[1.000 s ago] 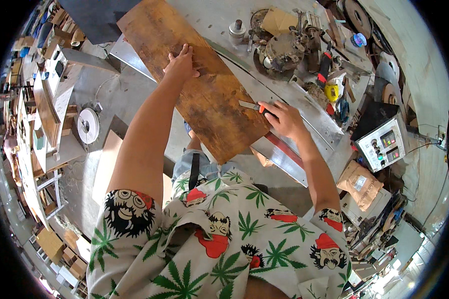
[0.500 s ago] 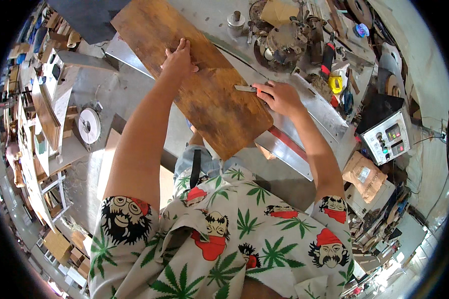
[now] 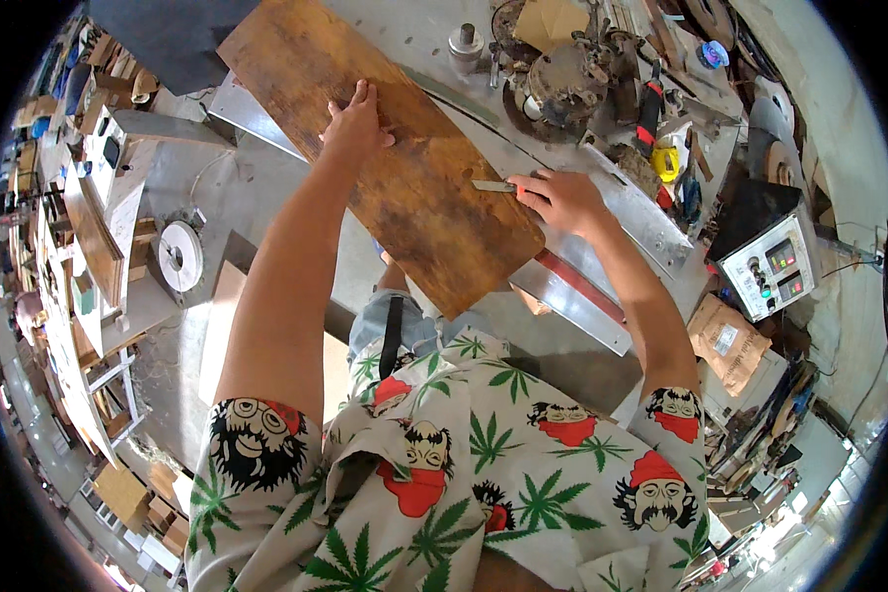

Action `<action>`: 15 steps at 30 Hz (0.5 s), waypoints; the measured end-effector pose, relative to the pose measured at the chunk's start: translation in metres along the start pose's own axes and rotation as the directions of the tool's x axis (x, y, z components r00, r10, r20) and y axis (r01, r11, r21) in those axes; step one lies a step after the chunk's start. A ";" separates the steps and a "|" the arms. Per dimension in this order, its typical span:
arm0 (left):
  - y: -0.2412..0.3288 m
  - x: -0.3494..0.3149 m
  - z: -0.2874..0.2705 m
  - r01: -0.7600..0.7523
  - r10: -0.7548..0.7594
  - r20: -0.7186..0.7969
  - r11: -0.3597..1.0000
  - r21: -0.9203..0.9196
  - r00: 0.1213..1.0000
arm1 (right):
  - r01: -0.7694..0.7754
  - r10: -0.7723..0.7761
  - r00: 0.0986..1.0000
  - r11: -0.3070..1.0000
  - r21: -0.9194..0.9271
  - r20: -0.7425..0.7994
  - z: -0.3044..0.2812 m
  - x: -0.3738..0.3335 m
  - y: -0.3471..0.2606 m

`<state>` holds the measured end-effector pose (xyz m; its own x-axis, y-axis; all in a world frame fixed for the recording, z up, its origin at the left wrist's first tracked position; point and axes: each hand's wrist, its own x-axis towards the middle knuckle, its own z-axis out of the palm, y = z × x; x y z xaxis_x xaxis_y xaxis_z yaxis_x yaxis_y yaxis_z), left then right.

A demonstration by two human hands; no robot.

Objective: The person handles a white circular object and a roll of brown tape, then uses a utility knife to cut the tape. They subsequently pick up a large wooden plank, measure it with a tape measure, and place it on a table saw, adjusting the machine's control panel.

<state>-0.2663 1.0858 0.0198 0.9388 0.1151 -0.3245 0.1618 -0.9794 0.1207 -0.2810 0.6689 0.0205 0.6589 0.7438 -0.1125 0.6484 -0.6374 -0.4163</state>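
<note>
The right hand (image 3: 565, 200) has its grip pinched around a small metal blade (image 3: 493, 185), whose tip lies on the right edge of a long brown wooden board (image 3: 385, 148). The left hand (image 3: 355, 126) presses flat on the board's middle, fingers spread, gripping nothing. The board lies slantwise across a grey metal surface (image 3: 602, 296), its near end overhanging toward the person. Beyond the right hand stand a round metal machine part (image 3: 562, 74), a yellow tape measure (image 3: 667, 163) and a control box with buttons (image 3: 768, 268).
</note>
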 end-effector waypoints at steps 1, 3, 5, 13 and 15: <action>0.002 0.002 0.001 0.000 0.000 0.002 1.000 -0.002 1.000 | -0.003 0.003 1.000 1.000 0.001 -0.025 0.000 0.003 -0.001; 0.004 0.002 0.000 0.002 -0.002 0.006 1.000 -0.021 1.000 | -0.019 0.019 0.996 1.000 0.002 -0.082 0.004 0.018 -0.003; -0.009 0.006 0.010 -0.017 0.016 -0.025 0.998 -0.059 1.000 | -0.035 0.030 0.994 0.998 -0.048 -0.103 0.002 0.038 -0.005; -0.006 0.010 0.014 0.059 -0.060 -0.010 0.992 -0.109 0.998 | -0.072 0.072 0.997 0.996 0.051 -0.008 0.002 -0.001 -0.004; -0.007 0.012 0.015 0.068 -0.068 0.001 0.992 -0.104 0.998 | -0.063 0.067 0.993 0.997 0.046 -0.094 0.010 0.013 -0.002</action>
<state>-0.2608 1.0917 0.0012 0.9252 0.1812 -0.3334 0.2558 -0.9468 0.1952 -0.2773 0.6818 0.0108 0.7337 0.6773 -0.0545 0.5875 -0.6727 -0.4499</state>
